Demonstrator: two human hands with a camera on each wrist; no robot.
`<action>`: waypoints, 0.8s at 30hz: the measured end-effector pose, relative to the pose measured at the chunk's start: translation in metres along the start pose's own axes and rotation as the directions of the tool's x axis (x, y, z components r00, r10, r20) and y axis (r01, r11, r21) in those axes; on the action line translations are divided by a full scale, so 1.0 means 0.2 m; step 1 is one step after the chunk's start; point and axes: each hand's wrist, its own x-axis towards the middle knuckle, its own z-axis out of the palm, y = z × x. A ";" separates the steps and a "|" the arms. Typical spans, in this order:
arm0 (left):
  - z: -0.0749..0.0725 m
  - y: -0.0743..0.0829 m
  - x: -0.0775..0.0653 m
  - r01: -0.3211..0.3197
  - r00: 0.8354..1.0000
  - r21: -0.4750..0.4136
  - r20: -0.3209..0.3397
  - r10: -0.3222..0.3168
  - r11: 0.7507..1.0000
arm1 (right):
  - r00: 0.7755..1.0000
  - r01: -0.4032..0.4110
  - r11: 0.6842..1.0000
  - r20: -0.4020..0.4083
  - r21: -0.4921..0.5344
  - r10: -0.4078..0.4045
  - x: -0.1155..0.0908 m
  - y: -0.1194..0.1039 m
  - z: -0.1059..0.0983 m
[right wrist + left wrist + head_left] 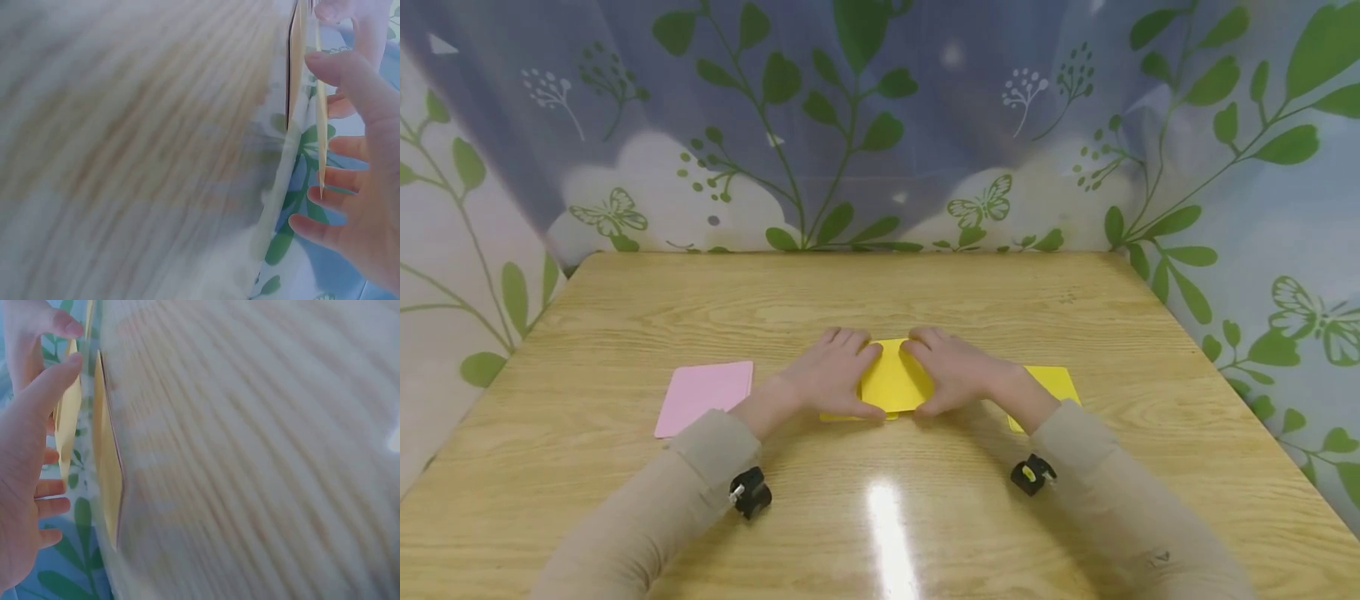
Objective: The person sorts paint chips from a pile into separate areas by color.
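While left hand [831, 375] and right hand [958, 372] pinch plain yellow sheet [893, 379] | pink stack [703, 398] left

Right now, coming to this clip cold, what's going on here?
A person's left hand and right hand hold a yellow sheet between them, one at each side. The wrist views show it raised, with a gap between it and the yellow-topped pile lying on the wooden table. A pink square lies to the person's left, and another yellow piece to the right, partly covered by the right forearm.
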 end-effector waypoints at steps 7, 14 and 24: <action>-0.05 0.08 0.08 -0.010 1.000 0.036 -0.020 0.010 0.999 | 0.998 -0.004 1.000 -0.059 0.014 0.005 -0.12 0.07 0.00; -0.09 0.20 0.22 -0.040 0.999 0.026 0.026 0.040 0.999 | 0.992 -0.074 0.996 -0.095 0.045 0.078 -0.29 0.17 -0.01; -0.09 0.45 0.52 -0.084 0.992 -0.005 0.094 0.084 0.996 | 0.982 -0.165 0.986 -0.094 0.003 0.165 -0.55 0.32 0.00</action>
